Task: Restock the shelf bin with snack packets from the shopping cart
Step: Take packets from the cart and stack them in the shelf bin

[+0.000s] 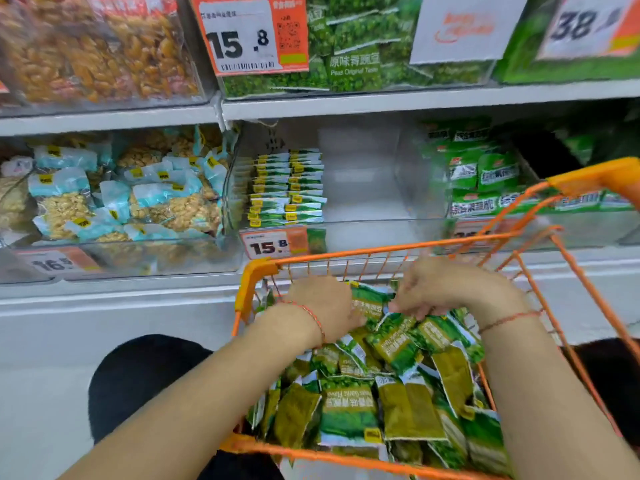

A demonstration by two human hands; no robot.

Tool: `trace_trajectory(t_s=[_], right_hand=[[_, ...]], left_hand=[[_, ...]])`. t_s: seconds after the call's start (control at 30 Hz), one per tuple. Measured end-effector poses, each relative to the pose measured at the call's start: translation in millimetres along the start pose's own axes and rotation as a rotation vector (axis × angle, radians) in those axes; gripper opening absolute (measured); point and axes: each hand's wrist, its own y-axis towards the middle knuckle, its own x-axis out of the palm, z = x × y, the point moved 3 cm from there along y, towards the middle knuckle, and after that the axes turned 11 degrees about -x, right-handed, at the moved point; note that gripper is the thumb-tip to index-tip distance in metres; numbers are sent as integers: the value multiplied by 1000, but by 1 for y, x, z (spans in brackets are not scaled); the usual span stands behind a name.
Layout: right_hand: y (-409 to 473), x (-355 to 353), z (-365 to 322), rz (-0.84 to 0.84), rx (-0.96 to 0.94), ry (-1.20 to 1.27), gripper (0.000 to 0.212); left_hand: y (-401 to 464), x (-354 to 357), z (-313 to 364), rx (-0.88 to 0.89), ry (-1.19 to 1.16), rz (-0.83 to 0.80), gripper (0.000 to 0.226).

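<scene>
An orange wire shopping cart (408,244) stands in front of the shelf, heaped with several green pea snack packets (349,407). Both my hands are down in the far end of the cart. My left hand (322,304) grips a green packet (367,301) from its left side. My right hand (440,289) pinches the same packet's right edge with its fingertips. Just behind the cart, on the middle shelf, is a clear bin (367,188) with two neat stacks of the same green packets (287,187) on its left; its right part holds nothing.
Left of that bin, a clear bin holds blue-and-white nut packets (114,195). To the right is a bin of other green packets (485,178). Price tags reading 15.8 (273,244) hang on the bin fronts. The upper shelf (346,102) carries more bins.
</scene>
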Motion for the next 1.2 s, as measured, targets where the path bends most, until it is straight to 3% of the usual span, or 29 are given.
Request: trace_trajectory(t_s=[0.13,0.3,0.37,0.47,0.53,0.63,0.7,0.77,0.93,1.0,1.07,1.2], right_hand=[[-12,28,21,-100,68,-83,52],[-18,49,22,-60,66,-42,81],[-19,48,21,-40,43,23,77],[-24,38,20,105,-75,190,33],[-24,30,21,300,-160,416,23],[-27,18,23,559,-225,813,11],[-28,14,24,682,-227,862,12],[-29,14,26,770,-222,812,18],[-25,19,25,751,-223,744,14],[-25,20,23,744,-224,744,12],[-26,21,22,756,-231,777,28],[-24,24,17,723,-229,864,23]], left_hand=[[-1,24,16,-55,19,-101,72],[-11,32,15,-12,-79,-154,80],[-15,30,8,-29,-244,-145,80],[-18,21,-11,-94,-459,-111,72],[-17,16,-25,-132,-756,-136,54],[-22,15,-32,-122,-1533,-329,25],[-27,17,-29,-6,-1967,-494,32],[-27,19,-26,63,-2155,-598,48],[-23,17,-23,156,-2212,-606,71],[-24,21,-23,137,-2186,-533,68],[-22,24,-23,85,-2158,-468,65],[-20,23,-25,-29,-2117,-263,86]])
